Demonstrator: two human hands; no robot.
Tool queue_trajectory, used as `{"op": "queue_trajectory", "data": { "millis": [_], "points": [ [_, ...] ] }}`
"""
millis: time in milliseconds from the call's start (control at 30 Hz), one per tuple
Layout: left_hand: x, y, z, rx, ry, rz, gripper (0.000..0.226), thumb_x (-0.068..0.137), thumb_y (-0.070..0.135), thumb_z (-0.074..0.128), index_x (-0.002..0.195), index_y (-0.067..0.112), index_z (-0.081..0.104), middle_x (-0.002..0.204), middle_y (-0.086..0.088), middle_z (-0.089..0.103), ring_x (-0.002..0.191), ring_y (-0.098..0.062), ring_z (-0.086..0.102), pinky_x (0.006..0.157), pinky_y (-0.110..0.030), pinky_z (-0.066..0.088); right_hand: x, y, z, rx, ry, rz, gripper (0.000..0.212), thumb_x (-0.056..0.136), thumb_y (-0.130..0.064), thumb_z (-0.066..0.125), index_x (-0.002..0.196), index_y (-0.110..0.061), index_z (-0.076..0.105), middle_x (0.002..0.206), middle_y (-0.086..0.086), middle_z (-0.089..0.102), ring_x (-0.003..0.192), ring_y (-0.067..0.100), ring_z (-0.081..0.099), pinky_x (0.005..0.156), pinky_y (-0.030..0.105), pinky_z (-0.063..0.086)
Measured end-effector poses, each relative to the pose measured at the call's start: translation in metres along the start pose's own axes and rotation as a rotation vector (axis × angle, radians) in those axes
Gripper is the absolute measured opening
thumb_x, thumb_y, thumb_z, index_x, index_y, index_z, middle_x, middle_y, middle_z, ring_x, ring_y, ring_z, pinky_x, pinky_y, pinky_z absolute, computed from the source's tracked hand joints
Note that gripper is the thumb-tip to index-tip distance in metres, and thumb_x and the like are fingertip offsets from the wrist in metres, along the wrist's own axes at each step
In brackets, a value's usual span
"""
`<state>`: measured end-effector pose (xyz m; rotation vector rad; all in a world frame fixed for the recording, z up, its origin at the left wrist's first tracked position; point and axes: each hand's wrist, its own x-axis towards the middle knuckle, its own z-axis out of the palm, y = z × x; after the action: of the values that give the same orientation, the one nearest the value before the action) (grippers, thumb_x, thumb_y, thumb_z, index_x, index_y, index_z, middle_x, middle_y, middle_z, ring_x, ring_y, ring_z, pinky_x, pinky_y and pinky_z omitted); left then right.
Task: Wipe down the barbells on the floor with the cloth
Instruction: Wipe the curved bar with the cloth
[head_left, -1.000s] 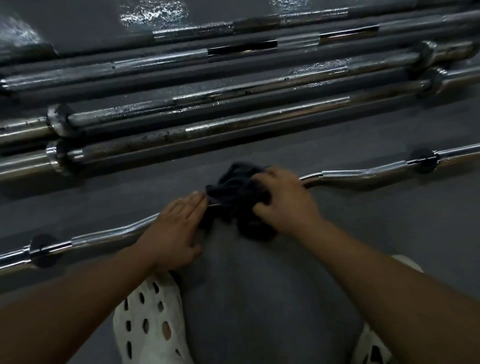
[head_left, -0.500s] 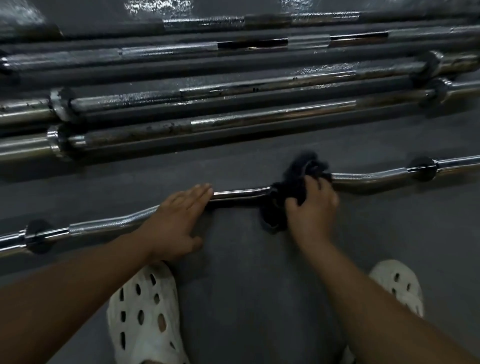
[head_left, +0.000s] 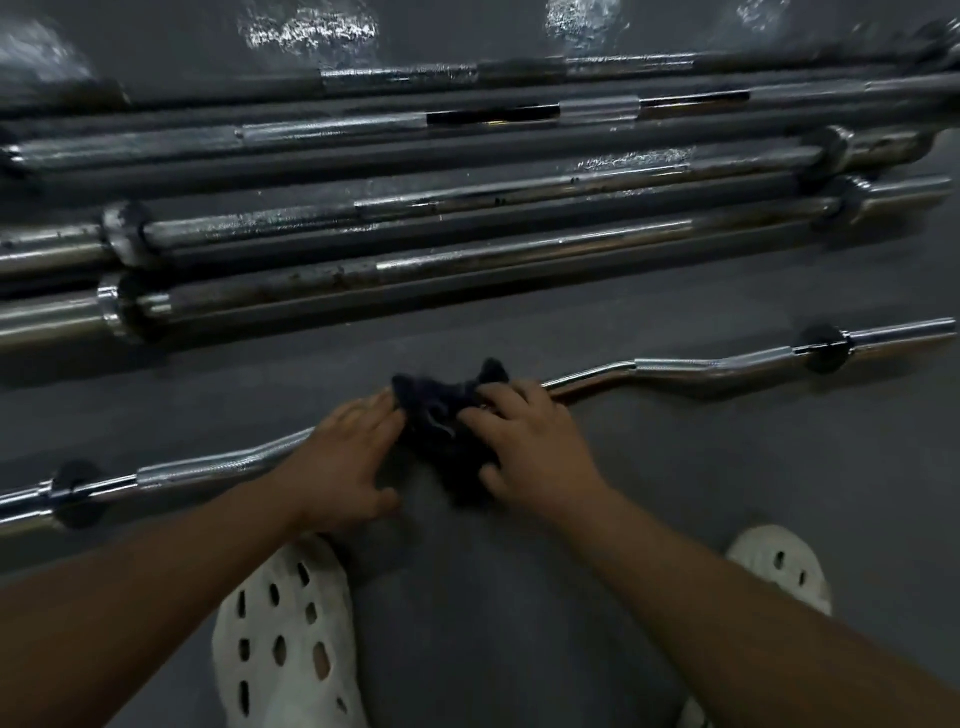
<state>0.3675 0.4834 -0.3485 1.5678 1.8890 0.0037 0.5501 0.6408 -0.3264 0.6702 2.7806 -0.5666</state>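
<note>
With the left hand (head_left: 345, 462) pressed flat, open, on the curl bar (head_left: 675, 370) lying on the floor nearest the feet, the right hand (head_left: 530, 447) clenching the dark cloth (head_left: 447, 415) should wrap the shaft fully, stroking firmly lengthwise.

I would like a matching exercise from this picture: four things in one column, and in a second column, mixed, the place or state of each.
Things
1. dark cloth
2. left hand
3. curl bar
4. white shoes

Places or states
A. pressed flat on the bar, beside the cloth
B. at the bottom, nearest the camera
C. bunched on the bar under the right hand
D. bent, lying on the floor in front of the straight barbells

Pairs: 1-C, 2-A, 3-D, 4-B
</note>
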Motion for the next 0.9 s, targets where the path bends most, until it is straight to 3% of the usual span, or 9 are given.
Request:
{"op": "queue_trajectory", "data": {
  "millis": [67,167,233,367,400,567,600,767,900],
  "points": [
    [0.001,-0.003,-0.002,-0.007,0.038,0.036,0.106,0.059,0.059,0.044,0.148,0.002,0.034,0.152,-0.021,0.033,0.139,-0.034,0.037,0.109,-0.026,0.014,0.015,0.028,-0.014,0.004,0.026,-0.01,0.062,0.067,-0.037,0.06,0.128,-0.027,0.059,0.136,0.006,0.054,0.117,0.035,0.053,0.095,0.046,0.049],
    [0.001,-0.004,0.003,-0.071,0.091,0.029,0.113,0.057,0.065,0.036,0.155,0.02,0.004,0.158,0.005,-0.004,0.144,-0.007,0.001,0.115,-0.023,0.002,0.007,0.066,-0.008,0.126,0.267,0.517,0.061,0.075,-0.031,0.065,0.134,-0.021,0.057,0.139,0.014,0.049,0.121,0.04,0.048,0.106,0.042,0.039],
    [0.001,-0.002,0.005,-0.055,0.1,0.02,0.115,0.055,0.066,0.033,0.155,0.02,0.001,0.157,0.007,-0.008,0.144,-0.006,-0.003,0.115,-0.025,0.0,-0.005,0.042,0.006,0.17,0.323,0.663,0.062,0.074,-0.026,0.069,0.135,-0.018,0.057,0.143,0.017,0.045,0.124,0.042,0.043,0.107,0.043,0.036],
    [-0.001,0.001,-0.002,-0.035,0.038,0.002,0.118,0.054,0.066,0.029,0.155,0.011,0.009,0.162,-0.012,0.002,0.151,-0.023,0.006,0.114,-0.025,-0.003,-0.001,0.003,-0.002,0.033,0.006,0.026,0.063,0.068,-0.035,0.063,0.13,-0.028,0.058,0.142,0.005,0.048,0.124,0.034,0.045,0.098,0.046,0.046],
    [-0.001,0.0,-0.004,-0.045,0.025,0.007,0.118,0.054,0.067,0.029,0.155,0.01,0.008,0.162,-0.013,0.002,0.151,-0.023,0.005,0.113,-0.024,-0.004,0.008,0.017,-0.01,0.021,-0.01,-0.019,0.062,0.069,-0.037,0.06,0.13,-0.027,0.058,0.14,0.006,0.05,0.122,0.034,0.048,0.098,0.045,0.047],
    [0.001,-0.003,0.003,-0.058,0.055,0.02,0.118,0.053,0.067,0.033,0.156,0.019,0.001,0.161,0.003,-0.005,0.143,-0.005,-0.004,0.117,-0.028,0.003,-0.002,0.064,-0.001,0.172,0.301,0.685,0.065,0.075,-0.031,0.061,0.137,-0.017,0.055,0.148,0.015,0.043,0.13,0.042,0.041,0.11,0.041,0.031],
    [0.0,-0.002,0.002,-0.044,0.05,0.016,0.119,0.052,0.068,0.032,0.156,0.019,0.001,0.162,0.002,-0.004,0.146,-0.007,-0.003,0.117,-0.029,0.004,-0.005,0.047,0.004,0.149,0.273,0.661,0.066,0.073,-0.032,0.061,0.137,-0.018,0.055,0.15,0.014,0.042,0.133,0.041,0.038,0.11,0.042,0.032],
    [-0.002,0.001,-0.008,-0.063,-0.011,0.009,0.12,0.052,0.068,0.028,0.155,0.014,-0.001,0.163,-0.004,-0.006,0.151,-0.018,0.002,0.114,-0.023,-0.003,0.014,0.037,-0.025,-0.143,-0.049,-0.009,0.07,0.064,-0.05,0.059,0.132,-0.033,0.059,0.144,0.001,0.051,0.138,0.033,0.037,0.109,0.056,0.03],
    [0.0,-0.003,0.001,-0.058,0.026,0.01,0.117,0.058,0.065,0.045,0.156,0.019,0.001,0.163,0.0,-0.003,0.15,-0.014,0.003,0.118,-0.03,0.004,0.008,0.078,-0.025,-0.095,0.175,0.485,0.063,0.067,-0.052,0.052,0.12,-0.02,0.064,0.134,0.013,0.056,0.127,0.038,0.047,0.106,0.048,0.033]
  ]
}}
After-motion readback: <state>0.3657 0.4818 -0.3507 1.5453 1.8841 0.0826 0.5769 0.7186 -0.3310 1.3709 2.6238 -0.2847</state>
